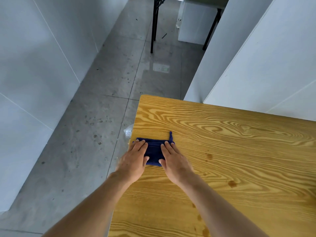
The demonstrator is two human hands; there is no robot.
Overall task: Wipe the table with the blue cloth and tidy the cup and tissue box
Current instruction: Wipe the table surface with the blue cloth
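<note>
Under the straight, flat-pressed fingers of the left hand (135,159) and right hand (172,159), the folded blue cloth (154,152) lies near the table (239,159) edge, just left of the left fingers, where a sideways push could drag it overboard.

We see a grey tiled floor (102,103), speckled with dark marks, running between white wall panels (34,53) on the left and white partitions (256,62) on the right. Farther back stand black metal legs (153,26) beside a white box (195,23). A crumpled clear plastic scrap (128,131) lies on the floor.
</note>
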